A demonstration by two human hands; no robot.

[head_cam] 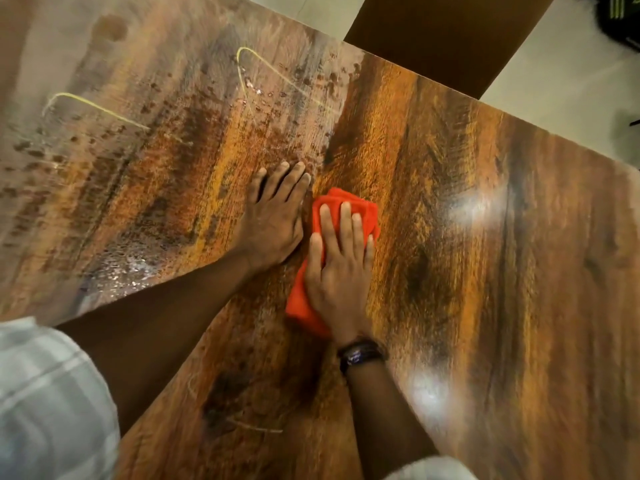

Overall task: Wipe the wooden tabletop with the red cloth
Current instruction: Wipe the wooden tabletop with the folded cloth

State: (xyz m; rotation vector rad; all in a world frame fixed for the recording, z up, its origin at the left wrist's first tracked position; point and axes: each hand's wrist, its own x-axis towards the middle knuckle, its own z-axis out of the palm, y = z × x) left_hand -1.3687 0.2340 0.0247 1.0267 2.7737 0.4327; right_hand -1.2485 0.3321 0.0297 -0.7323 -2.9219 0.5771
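Note:
A wooden tabletop (467, 220) with dark grain fills the head view. Near its middle lies a crumpled red cloth (365, 211). My right hand (341, 268) presses flat on the cloth with straight fingers, a dark band on its wrist. Just left of the cloth, my left hand (273, 216) rests flat on the bare wood, fingers straight and pointing away from me. The two hands nearly touch.
The left part of the tabletop carries wet, speckled smears (114, 271) and pale streaks (277, 71). A dark brown panel (450, 36) stands beyond the far edge, with pale floor (571, 81) around it. My white sleeve (45, 403) fills the lower left corner.

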